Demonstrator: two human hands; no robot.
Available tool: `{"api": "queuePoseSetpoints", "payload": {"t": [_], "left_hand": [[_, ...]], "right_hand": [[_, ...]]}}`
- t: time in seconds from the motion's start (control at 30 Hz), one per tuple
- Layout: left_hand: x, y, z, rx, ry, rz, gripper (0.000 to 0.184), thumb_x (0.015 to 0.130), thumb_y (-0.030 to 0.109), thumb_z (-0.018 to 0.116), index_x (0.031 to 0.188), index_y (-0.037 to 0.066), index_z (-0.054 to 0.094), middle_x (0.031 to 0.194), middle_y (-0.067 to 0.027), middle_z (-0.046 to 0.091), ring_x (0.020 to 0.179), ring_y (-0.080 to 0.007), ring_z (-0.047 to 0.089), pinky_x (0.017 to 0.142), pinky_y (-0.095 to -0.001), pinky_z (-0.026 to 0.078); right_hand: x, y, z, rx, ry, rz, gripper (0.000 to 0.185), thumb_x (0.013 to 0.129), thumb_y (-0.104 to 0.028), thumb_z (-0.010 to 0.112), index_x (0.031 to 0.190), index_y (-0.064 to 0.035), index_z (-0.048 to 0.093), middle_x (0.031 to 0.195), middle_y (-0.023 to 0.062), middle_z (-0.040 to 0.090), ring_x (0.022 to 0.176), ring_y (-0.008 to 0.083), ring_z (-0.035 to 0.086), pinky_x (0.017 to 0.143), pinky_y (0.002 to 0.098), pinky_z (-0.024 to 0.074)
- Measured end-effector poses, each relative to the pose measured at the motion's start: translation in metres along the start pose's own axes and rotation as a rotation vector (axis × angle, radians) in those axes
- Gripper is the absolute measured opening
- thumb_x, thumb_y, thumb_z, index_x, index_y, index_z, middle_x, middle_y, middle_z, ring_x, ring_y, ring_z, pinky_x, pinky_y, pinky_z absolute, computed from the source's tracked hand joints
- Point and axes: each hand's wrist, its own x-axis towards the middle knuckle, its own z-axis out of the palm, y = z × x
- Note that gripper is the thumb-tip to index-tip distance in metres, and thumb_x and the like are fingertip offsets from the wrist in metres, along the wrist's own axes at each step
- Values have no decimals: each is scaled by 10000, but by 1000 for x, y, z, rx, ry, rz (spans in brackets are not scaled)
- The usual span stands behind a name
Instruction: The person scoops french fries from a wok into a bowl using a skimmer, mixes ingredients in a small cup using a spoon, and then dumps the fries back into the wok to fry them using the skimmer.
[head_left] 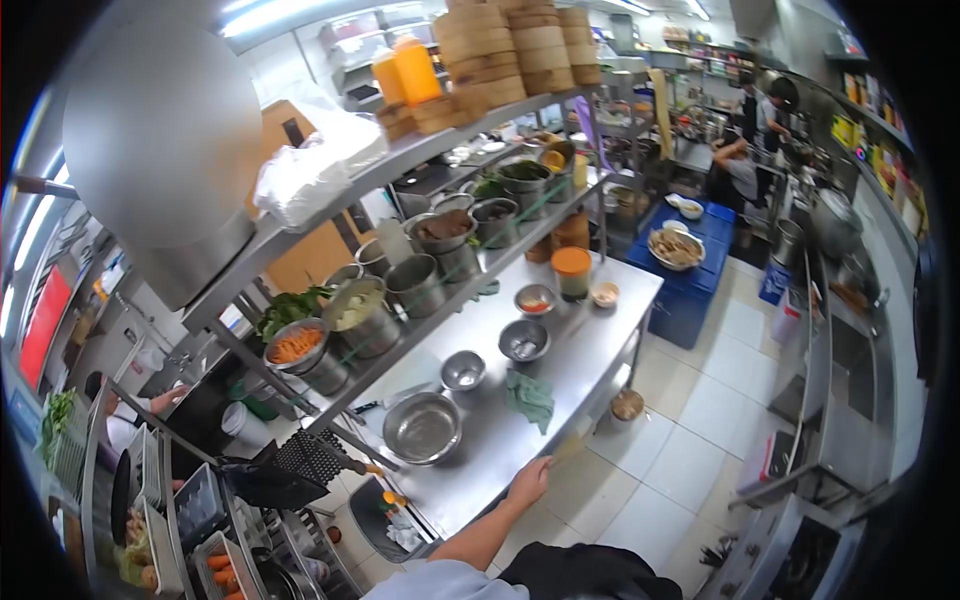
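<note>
My left hand is closed at the front edge of the steel table, beside a pale, blurred item that it seems to hold. Just above it on the table lies a crumpled green cloth. Left of the cloth stand a large metal bowl and a smaller one; behind it is another metal bowl. A bowl with orange-red pieces and an orange-lidded tub stand farther back. My right hand is out of the picture.
A shelf above the table holds metal pots and a container of shredded carrot. Blue bins stand beyond the table. A small bowl sits low by the table leg. Several people work in the background.
</note>
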Motion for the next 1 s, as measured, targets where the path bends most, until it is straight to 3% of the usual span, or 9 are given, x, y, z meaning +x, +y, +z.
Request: {"api": "queuePoseSetpoints", "payload": {"t": [0.07,0.13,0.17,0.27,0.53,0.67,1.0], "left_hand": [[17,-7,-12,23,39,-7,347,888,157,548,1221,77,606,1158,-172,640,1086,-347,608,932,-441,478],[23,-4,-20,325,292,-50,391,881,160,555,1261,70,577,1212,-168,610,1157,-348,565,969,-481,437],[24,-19,-17,345,303,-163,414,874,170,570,1276,69,564,1291,-160,563,1243,-333,500,1027,-507,371],[18,-43,-10,533,425,-234,419,864,173,579,1272,76,571,1333,-152,527,1281,-308,461,1065,-502,331],[24,-65,10,644,434,-278,405,810,149,600,1208,78,593,1322,-139,521,1274,-305,452,1069,-504,316],[29,-38,7,721,459,-266,422,775,165,630,1184,77,570,1288,-130,529,1257,-302,461,1053,-501,327],[31,-30,9,779,465,-234,436,783,159,607,1204,69,538,1288,-131,525,1253,-300,466,1045,-462,343]], "right_hand": [[14,-11,-10,-15,-14,1,1014,786,-211,739,1562,-84,97,1592,172,183,1468,262,214,1189,377,172],[24,-18,-20,-25,-26,-2,1019,784,-219,742,1561,-81,97,1591,174,183,1467,262,214,1189,377,172],[30,-21,-26,-32,-32,-2,1022,783,-223,744,1560,-79,97,1591,175,183,1467,262,215,1189,378,172],[42,-26,-46,-42,-46,-3,1029,779,-234,749,1559,-74,97,1590,177,184,1466,263,216,1189,378,172],[25,-5,-89,13,-30,-13,1051,769,-266,763,1555,-62,96,1586,183,184,1464,265,218,1189,380,172],[8,14,-101,43,-14,-7,1062,764,-282,769,1554,-55,95,1584,186,184,1464,266,220,1189,381,172],[-31,54,-124,112,88,54,1093,752,-321,786,1549,-40,94,1580,194,185,1461,268,223,1188,383,172]]}}
